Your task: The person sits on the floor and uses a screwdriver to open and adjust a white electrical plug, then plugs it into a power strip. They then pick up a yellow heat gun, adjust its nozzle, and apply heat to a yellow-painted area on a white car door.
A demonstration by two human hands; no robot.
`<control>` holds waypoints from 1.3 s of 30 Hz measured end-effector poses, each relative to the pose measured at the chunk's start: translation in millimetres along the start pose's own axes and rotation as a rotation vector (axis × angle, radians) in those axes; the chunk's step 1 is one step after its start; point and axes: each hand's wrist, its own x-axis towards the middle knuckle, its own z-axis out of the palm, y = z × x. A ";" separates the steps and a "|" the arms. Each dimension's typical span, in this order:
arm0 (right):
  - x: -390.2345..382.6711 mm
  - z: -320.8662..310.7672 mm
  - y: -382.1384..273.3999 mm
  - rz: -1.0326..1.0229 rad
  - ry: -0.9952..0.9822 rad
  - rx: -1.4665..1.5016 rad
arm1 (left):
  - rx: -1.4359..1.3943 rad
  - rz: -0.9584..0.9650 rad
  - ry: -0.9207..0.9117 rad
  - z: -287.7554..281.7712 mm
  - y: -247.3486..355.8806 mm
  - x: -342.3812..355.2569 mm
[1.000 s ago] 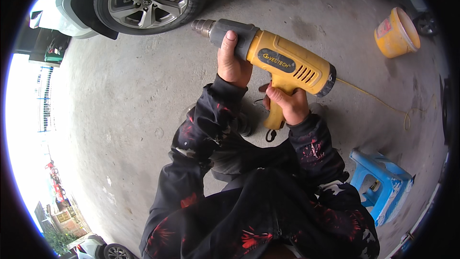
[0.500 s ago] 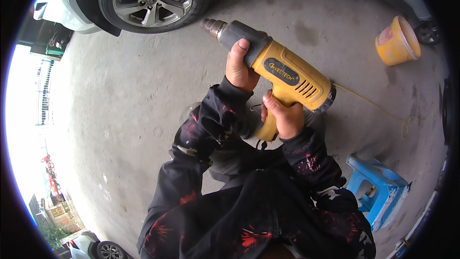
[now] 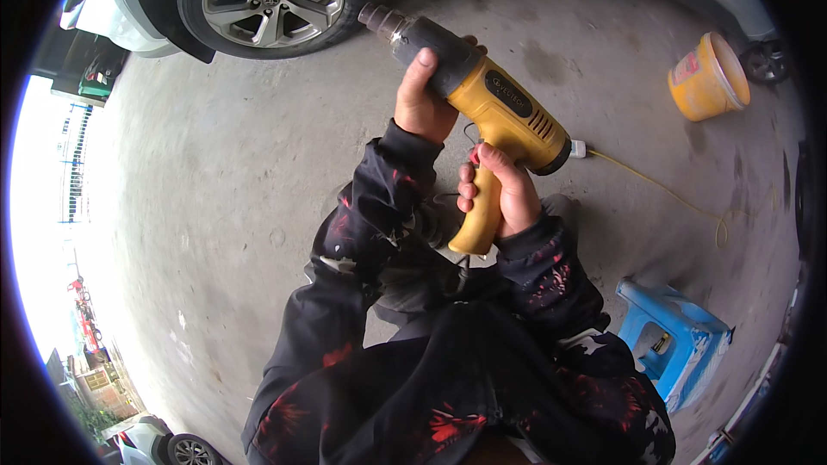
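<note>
Head view: concrete floor (image 3: 241,146); heat gun (image 3: 495,116) held above its middle. Left hand (image 3: 424,103) wraps barrel (image 3: 441,52), right hand (image 3: 514,196) grips handle (image 3: 480,222), fingers (image 3: 466,189) curled. If hot, metal nozzle (image 3: 383,22) could burn slipping left hand; bumped red trigger (image 3: 475,154) might start heating.

And here's the heat gun (image 3: 491,102), held aloft mid-scene, body slanting from far left down to near right! Up front, the bare metal nozzle (image 3: 382,22) points far left, stepped and darkened toward its tip. Behind it comes the dark grey front sleeve (image 3: 444,50), then that yellow plastic housing, scuffed in places, with a dark oval badge (image 3: 508,93) on the upward side. Slotted vents (image 3: 541,126) follow, and a black end cap (image 3: 559,158) closes the right end. Down swings the yellow handle (image 3: 476,222), leaning near and slightly left, a bit of red trigger (image 3: 475,153) peeking out at its top!
</note>
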 end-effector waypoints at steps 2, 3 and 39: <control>-5.7 3.3 -7.0 0.063 -0.054 0.007 | -0.019 0.016 -0.024 0.1 7.3 4.3; -8.0 5.7 -7.7 0.084 -0.063 0.091 | 0.002 0.022 -0.042 0.7 9.0 5.4; 16.6 -40.1 27.9 -0.072 -0.334 0.139 | 0.517 0.200 -0.076 31.5 -1.5 -11.1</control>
